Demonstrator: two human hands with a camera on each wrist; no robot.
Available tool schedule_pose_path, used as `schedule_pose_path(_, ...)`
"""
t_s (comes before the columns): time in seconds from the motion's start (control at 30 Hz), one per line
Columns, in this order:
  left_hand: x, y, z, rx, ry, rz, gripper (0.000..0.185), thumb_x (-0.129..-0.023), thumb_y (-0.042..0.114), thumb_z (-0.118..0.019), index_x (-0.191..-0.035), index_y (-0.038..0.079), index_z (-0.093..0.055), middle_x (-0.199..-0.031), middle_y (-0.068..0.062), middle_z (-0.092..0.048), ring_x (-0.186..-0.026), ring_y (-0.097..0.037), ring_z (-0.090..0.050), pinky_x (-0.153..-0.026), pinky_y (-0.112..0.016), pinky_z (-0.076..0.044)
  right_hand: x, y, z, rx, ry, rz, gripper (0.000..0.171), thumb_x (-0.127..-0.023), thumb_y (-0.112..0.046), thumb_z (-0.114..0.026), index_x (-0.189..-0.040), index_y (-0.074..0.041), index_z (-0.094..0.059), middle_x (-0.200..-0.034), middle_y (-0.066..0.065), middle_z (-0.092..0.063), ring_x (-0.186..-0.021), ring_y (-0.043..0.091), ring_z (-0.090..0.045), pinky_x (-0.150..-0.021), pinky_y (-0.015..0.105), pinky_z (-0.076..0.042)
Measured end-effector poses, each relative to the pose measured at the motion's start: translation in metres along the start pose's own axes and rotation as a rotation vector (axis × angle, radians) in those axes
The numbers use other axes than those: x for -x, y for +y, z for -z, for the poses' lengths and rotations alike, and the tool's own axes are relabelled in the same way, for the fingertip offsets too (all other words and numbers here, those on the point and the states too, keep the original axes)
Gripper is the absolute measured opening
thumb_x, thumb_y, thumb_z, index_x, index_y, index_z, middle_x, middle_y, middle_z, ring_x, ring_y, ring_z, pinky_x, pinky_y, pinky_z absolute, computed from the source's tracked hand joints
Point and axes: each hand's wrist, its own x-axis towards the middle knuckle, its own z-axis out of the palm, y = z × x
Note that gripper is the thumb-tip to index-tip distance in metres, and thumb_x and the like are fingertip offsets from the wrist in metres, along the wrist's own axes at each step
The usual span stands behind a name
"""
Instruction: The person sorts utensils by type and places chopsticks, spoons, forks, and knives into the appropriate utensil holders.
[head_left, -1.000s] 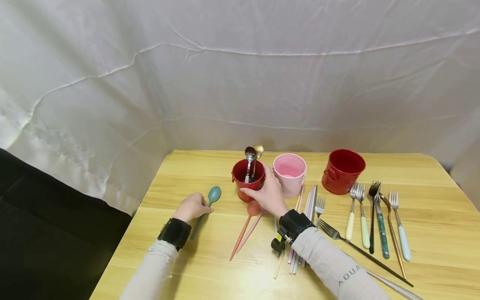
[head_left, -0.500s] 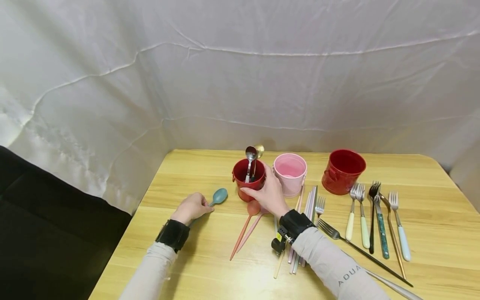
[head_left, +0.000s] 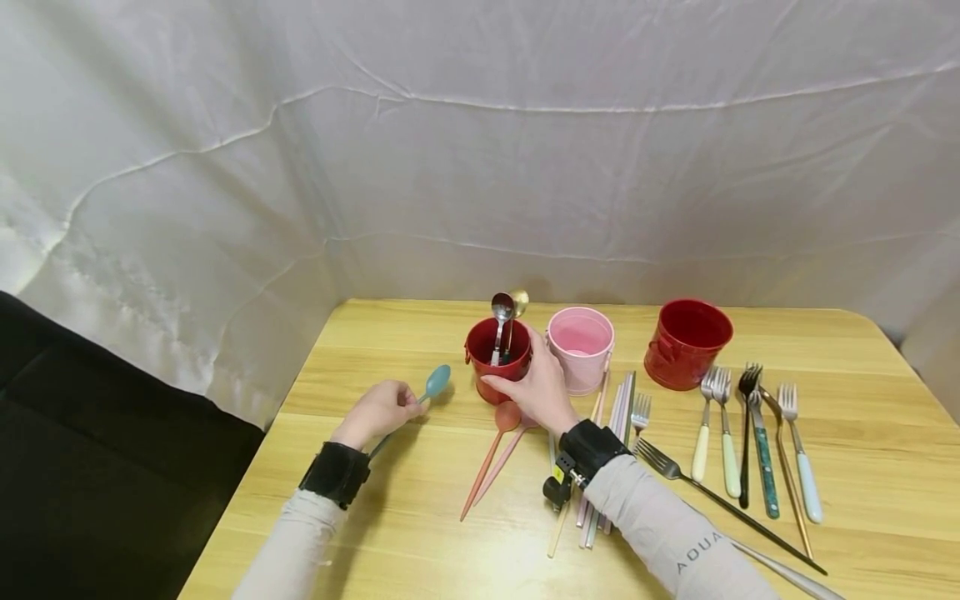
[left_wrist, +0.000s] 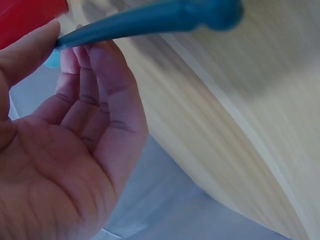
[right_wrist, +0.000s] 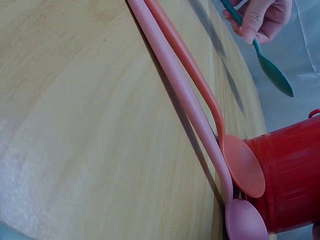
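Observation:
My left hand pinches the handle of a teal spoon between thumb and fingertips and holds it off the table, bowl pointing up toward the small red bucket. In the left wrist view the teal spoon runs across the fingertips. My right hand grips the side of that red bucket, which holds a silver spoon and a gold one. An orange spoon and a pink spoon lie on the table against the bucket.
A pink bucket and a larger red bucket stand further right. Pale chopsticks lie in front of them. Several forks are spread at the right. The table's left edge is near my left arm.
My left hand has lifted the teal spoon off the table and raised its bowl toward the red bucket. My right hand has stayed on the bucket.

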Motion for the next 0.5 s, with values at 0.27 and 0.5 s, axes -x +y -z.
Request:
schedule_pose_path(0.27,-0.008,0.002,0.005,0.057,-0.021,-0.145,0.019,-0.097,0.023,-0.065,-0.089,0.005,-0.063,-0.083,-0.004,-0.060,-0.077,-0.017,-0.054,-0.066,-0.027,-0.043,0.000,0.001,-0.001,0.009,0.003,-0.002,0.093,-0.075,-0.029,-0.091,-0.150,-0.014,-0.037,-0.144,0.008,-0.054,-0.133,0.027,-0.055,-0.113,0.046,-0.045)
schedule_pose_path(0.5,-0.013,0.018,0.017,0.137,0.010,-0.221,0.020,-0.099,0.024,-0.063,-0.098,0.004,-0.064,-0.090,-0.007,-0.063,-0.080,-0.017,-0.057,-0.069,-0.027,-0.044,0.001,0.000,0.000,0.004,0.004,0.005,0.094,-0.074,-0.029,-0.091,-0.150,-0.014,-0.037,-0.144,0.008,-0.054,-0.133,0.027,-0.055,-0.113,0.046,-0.046)
